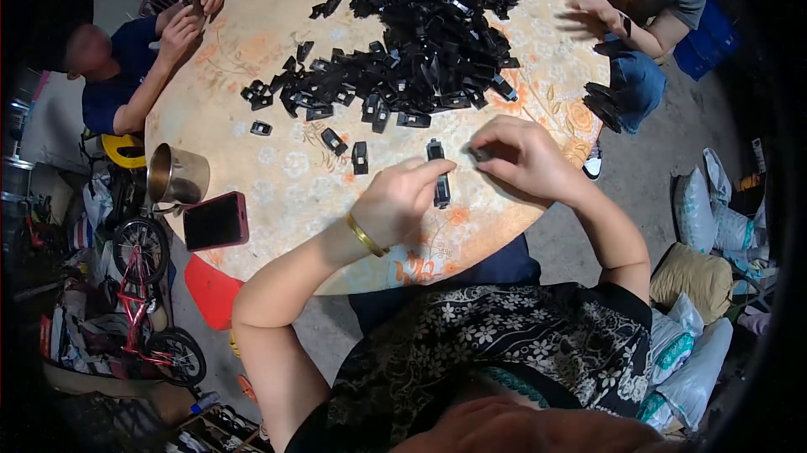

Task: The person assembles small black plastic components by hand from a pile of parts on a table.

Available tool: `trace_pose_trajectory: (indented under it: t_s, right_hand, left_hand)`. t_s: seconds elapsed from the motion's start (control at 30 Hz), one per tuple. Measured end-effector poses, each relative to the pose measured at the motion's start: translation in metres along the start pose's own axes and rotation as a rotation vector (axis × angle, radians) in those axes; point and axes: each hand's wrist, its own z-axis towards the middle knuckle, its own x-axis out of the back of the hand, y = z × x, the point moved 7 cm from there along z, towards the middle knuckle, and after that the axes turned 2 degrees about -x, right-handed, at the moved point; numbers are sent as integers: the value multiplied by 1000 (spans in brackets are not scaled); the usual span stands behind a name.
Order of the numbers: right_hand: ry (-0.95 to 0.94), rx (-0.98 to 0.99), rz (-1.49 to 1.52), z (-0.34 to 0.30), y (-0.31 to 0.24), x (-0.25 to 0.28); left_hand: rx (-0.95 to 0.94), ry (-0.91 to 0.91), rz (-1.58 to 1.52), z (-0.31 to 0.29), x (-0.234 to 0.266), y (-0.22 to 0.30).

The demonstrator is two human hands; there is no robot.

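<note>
As the head view shows it, the long black part (442,191) lies on the table (290,192), nearer the wearer than the black pile (429,58). Probably light, stiff plastic, a bit slick; best gripped by its long sides. Left hand (397,197): half-curled, index finger across the part, can't tell if thumb grips. Right hand (523,159), also pile's near side: fingertips pinched on a small dark piece (477,153).

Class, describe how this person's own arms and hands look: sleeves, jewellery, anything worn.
The left hand and right hand are ungloved. A gold-coloured bangle circles the left wrist; the right wrist shows none. Short sleeves belong to a black top patterned with white flowers.
</note>
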Motion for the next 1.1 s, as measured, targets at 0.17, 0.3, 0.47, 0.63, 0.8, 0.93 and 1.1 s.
trace_pose_trajectory:
  t_s: [0.17,0.3,0.47,0.63,0.8,0.93,1.1]
  right_hand:
    - [87,36,-463,-18,-6,17]
    - [191,230,-290,-23,-23,5]
    - [94,218,-469,-16,-28,-9]
    - [17,303,-513,-13,-28,-12]
    - [172,303,-515,-19,-26,3]
    - [124,299,-456,-17,-27,2]
    - [25,441,-375,-8,-34,-21]
  left_hand:
    - [132,7,31,8,12,-14]
    - [169,-9,-63,10,-1,-12]
    - [248,101,-32,2,5,-13]
    - [203,105,-59,-1,9,-12]
    - [225,89,-48,3,5,-12]
    - [239,103,-22,3,7,-11]
    - [238,93,-42,3,2,-15]
